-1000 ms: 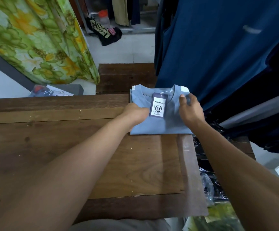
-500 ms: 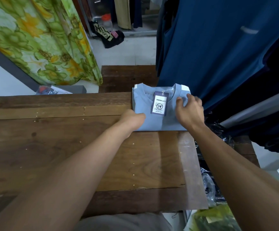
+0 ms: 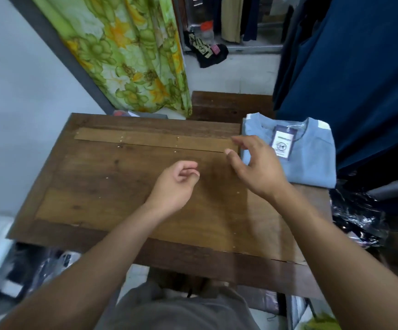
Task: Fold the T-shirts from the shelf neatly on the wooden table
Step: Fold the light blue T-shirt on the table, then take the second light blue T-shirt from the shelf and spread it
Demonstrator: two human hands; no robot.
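A folded light blue T-shirt (image 3: 309, 158) with a white hang tag (image 3: 283, 142) at its collar lies at the far right corner of the wooden table (image 3: 112, 186). My right hand (image 3: 255, 167) hovers just left of the shirt, fingers spread and relaxed, holding nothing. My left hand (image 3: 175, 186) hangs over the middle of the table with its fingers loosely curled and nothing in them. Neither hand touches the shirt.
Dark blue garments (image 3: 359, 67) hang close along the right side. A green flowered curtain (image 3: 126, 51) hangs at the back left. Black plastic bags (image 3: 357, 215) lie right of the table, more bags (image 3: 50, 263) sit below its left front edge, and a dark bench (image 3: 229, 106) stands behind.
Both hands have let go of the folded shirt and drawn back to the left over the bare wood. The view has swung left, so the shirt now sits at the right.
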